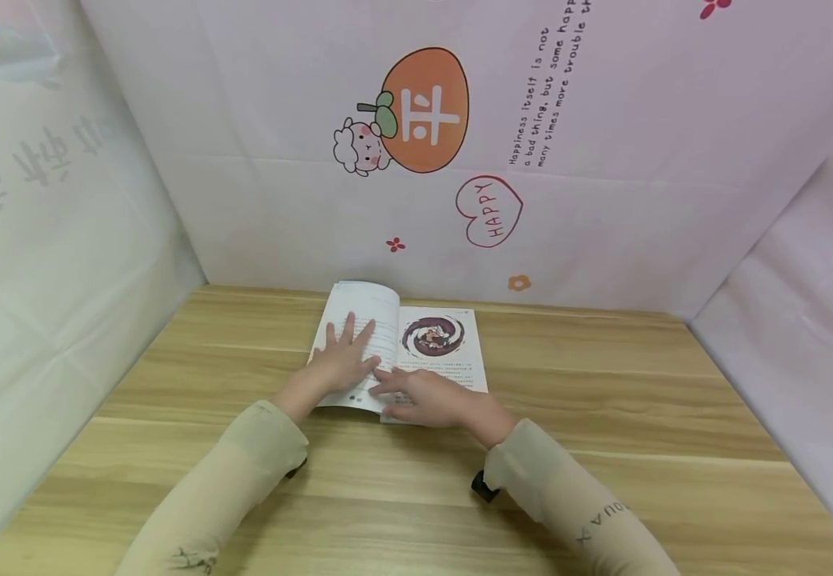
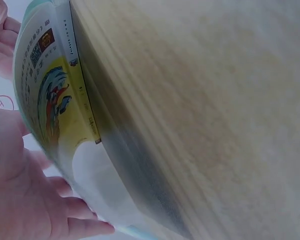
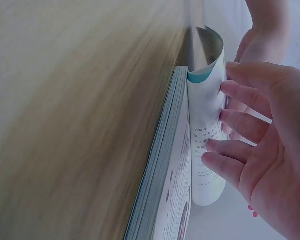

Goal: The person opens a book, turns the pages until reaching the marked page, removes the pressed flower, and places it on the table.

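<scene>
An open book [image 1: 436, 372] lies on the wooden table, its left side bulging up in a curve. My left hand [image 1: 342, 364] rests on that left page [image 1: 373, 300] with fingers spread. Close beside it, my right hand [image 1: 426, 398] reaches across the lower right page, fingertips at the curved page near the spine. In the right wrist view, the fingers of the right hand [image 3: 275, 135] are slightly bent against the printed curved page [image 3: 207, 170]. From the left wrist view, the yellow illustrated cover [image 2: 65, 100] shows under the curve, with the left hand [image 2: 30, 185] over it.
The wooden table [image 1: 387, 496] runs back to a pale wall cloth [image 1: 279, 224] printed with a heart, flowers and an orange fruit. More pale cloth [image 1: 63, 264] hangs along the left side. Dark bands [image 1: 486, 485] show under the sleeve cuffs.
</scene>
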`<action>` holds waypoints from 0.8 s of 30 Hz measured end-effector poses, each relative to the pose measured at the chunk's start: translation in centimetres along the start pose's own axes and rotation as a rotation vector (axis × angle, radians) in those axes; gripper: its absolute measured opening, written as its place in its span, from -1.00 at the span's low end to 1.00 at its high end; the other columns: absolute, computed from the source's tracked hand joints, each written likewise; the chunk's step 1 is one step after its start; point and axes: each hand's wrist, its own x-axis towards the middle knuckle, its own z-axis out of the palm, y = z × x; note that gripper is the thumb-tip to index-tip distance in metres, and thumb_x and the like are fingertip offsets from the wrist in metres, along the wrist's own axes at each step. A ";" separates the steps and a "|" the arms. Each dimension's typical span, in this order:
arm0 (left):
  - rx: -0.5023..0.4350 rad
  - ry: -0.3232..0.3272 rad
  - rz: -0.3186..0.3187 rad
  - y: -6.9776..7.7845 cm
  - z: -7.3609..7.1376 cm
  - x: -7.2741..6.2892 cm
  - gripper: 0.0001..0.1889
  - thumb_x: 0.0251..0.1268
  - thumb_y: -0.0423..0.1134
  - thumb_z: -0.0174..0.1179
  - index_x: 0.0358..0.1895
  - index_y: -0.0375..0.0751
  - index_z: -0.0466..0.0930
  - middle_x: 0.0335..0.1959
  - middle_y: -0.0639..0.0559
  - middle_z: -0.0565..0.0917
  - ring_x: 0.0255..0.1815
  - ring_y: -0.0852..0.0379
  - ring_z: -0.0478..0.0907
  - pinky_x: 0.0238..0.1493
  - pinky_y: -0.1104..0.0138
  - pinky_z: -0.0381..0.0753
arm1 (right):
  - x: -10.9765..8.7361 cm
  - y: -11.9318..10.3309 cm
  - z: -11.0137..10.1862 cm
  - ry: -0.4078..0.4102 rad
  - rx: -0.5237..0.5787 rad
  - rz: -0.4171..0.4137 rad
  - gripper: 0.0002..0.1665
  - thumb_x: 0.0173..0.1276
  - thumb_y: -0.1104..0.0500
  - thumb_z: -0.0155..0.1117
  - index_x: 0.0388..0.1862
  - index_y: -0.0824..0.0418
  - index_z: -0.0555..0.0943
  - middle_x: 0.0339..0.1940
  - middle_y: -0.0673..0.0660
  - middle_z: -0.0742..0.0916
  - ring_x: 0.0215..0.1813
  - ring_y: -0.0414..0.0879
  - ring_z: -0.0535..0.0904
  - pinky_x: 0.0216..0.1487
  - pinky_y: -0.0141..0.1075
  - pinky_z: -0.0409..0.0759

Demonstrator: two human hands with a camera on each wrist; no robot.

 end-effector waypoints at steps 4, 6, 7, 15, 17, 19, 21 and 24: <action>0.009 -0.039 0.042 0.1 0.0 0.0 -0.34 0.69 -0.01 -0.13 0.70 -0.02 -0.08 0.67 -0.27 -0.34 0.56 -0.58 -0.41 0.37 -0.50 -0.06 | -0.1 0.2 0.0 -0.006 -0.002 -0.011 -0.53 0.56 0.09 0.23 0.37 0.18 0.60 0.48 0.17 0.51 0.58 0.11 0.25 0.52 -0.02 0.25; 0.009 -0.055 0.063 0.2 -0.1 -0.1 -0.36 0.70 -0.04 -0.14 0.69 -0.02 -0.06 0.67 -0.26 -0.31 0.55 -0.59 -0.40 0.36 -0.50 -0.05 | -0.4 0.4 -0.2 -0.006 -0.006 -0.018 -0.55 0.56 0.10 0.23 0.35 0.16 0.62 0.49 0.14 0.51 0.55 0.08 0.30 0.51 -0.04 0.29; 0.009 -0.061 0.071 0.2 -0.1 -0.1 -0.36 0.70 -0.04 -0.14 0.69 -0.02 -0.06 0.68 -0.26 -0.31 0.55 -0.60 -0.39 0.36 -0.50 -0.04 | -0.6 0.5 -0.3 -0.006 -0.007 -0.017 -0.56 0.56 0.10 0.23 0.35 0.15 0.62 0.49 0.13 0.51 0.54 0.06 0.33 0.50 -0.05 0.31; -0.009 -0.095 0.121 0.0 -0.2 0.0 -0.24 0.65 0.06 -0.04 0.68 -0.19 -0.11 0.64 -0.40 -0.29 0.52 -0.67 -0.34 0.39 -0.47 -0.09 | -3.5 2.5 -1.6 -0.020 -0.033 0.074 -0.48 0.49 0.09 0.34 0.37 0.20 0.60 0.41 0.16 0.59 0.43 0.04 0.48 0.42 -0.05 0.42; -0.001 -0.106 0.115 -0.1 -0.1 0.0 -0.17 0.61 0.12 0.01 0.69 -0.18 -0.14 0.65 -0.39 -0.30 0.52 -0.67 -0.34 0.39 -0.47 -0.06 | -4.3 3.2 -1.9 -0.035 -0.021 0.098 -0.43 0.45 0.08 0.39 0.38 0.23 0.58 0.41 0.20 0.58 0.44 0.09 0.47 0.43 -0.01 0.41; 0.000 -0.113 0.112 -0.3 0.0 0.0 -0.12 0.57 0.16 0.05 0.69 -0.17 -0.16 0.65 -0.38 -0.31 0.52 -0.67 -0.35 0.38 -0.48 -0.05 | -5.1 3.8 -2.1 -0.055 0.006 0.135 -0.38 0.41 0.06 0.43 0.39 0.22 0.57 0.45 0.22 0.54 0.48 0.13 0.41 0.47 0.02 0.35; -0.002 -0.115 0.117 -0.5 0.1 0.0 -0.10 0.56 0.17 0.07 0.69 -0.17 -0.17 0.65 -0.38 -0.32 0.52 -0.68 -0.35 0.38 -0.48 -0.06 | -5.8 4.3 -2.3 -0.072 0.025 0.170 -0.32 0.36 0.03 0.49 0.40 0.21 0.56 0.50 0.24 0.48 0.54 0.19 0.31 0.51 0.07 0.27; -0.013 -0.123 0.123 -0.8 0.1 0.0 -0.08 0.55 0.18 0.08 0.69 -0.16 -0.19 0.64 -0.39 -0.33 0.52 -0.67 -0.37 0.37 -0.50 -0.08 | -6.6 5.0 -2.3 -0.087 0.024 0.208 -0.25 0.28 0.03 0.55 0.41 0.22 0.56 0.54 0.27 0.42 0.59 0.28 0.18 0.54 0.12 0.16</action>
